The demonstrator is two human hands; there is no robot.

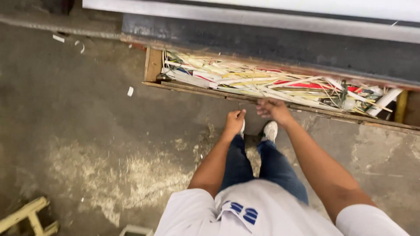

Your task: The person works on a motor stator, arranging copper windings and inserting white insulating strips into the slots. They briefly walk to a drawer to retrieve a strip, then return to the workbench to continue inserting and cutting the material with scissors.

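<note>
I stand on a worn concrete floor and look down at my blue jeans and white shoes. My left hand is closed in a loose fist in front of me and I see nothing in it. My right hand reaches forward with curled fingers, just at the near edge of a long wooden trough. The trough is filled with several strips and offcuts of paper or card in white, yellow and red. Whether my right hand touches the trough's edge is hard to tell.
A dark machine base with a pale metal rail runs behind the trough. White paper scraps lie on the floor at left. A pale wooden frame sits at the bottom left corner, and a white object's edge shows at the bottom.
</note>
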